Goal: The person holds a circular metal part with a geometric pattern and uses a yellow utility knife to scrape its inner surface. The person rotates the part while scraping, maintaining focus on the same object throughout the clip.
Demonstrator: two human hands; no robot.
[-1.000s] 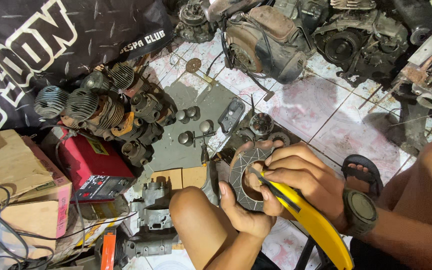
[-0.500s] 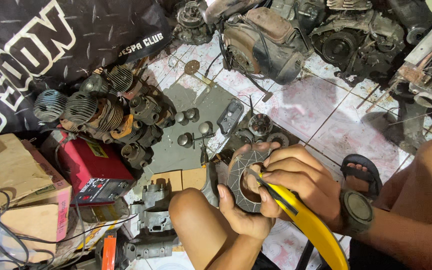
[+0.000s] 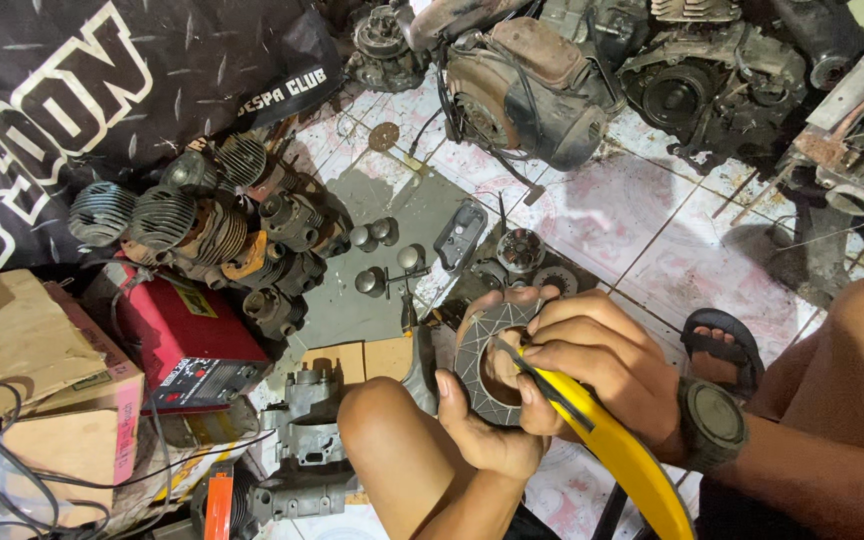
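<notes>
Left hand (image 3: pixel 487 430) grips round grey ridged metal clutch disc (image 3: pixel 480 355) from below, above the knee. Right hand (image 3: pixel 602 365) clenches yellow-handled tool (image 3: pixel 612 450), tip on the disc's inner edge; work mid-way, disc not set down.

A large black banner (image 3: pixel 102 110) with big white block lettering fills the upper left of the frame, draped behind the engine parts. At the left edge, below it, sits a worn brown cardboard box (image 3: pixel 27 370) with a pink side panel, and just right of it a red rectangular case (image 3: pixel 187 335) bearing a yellow sticker near its top and a dark label panel along its lower front. A flat piece of brown cardboard (image 3: pixel 357 358) lies on the floor at lower centre.
</notes>
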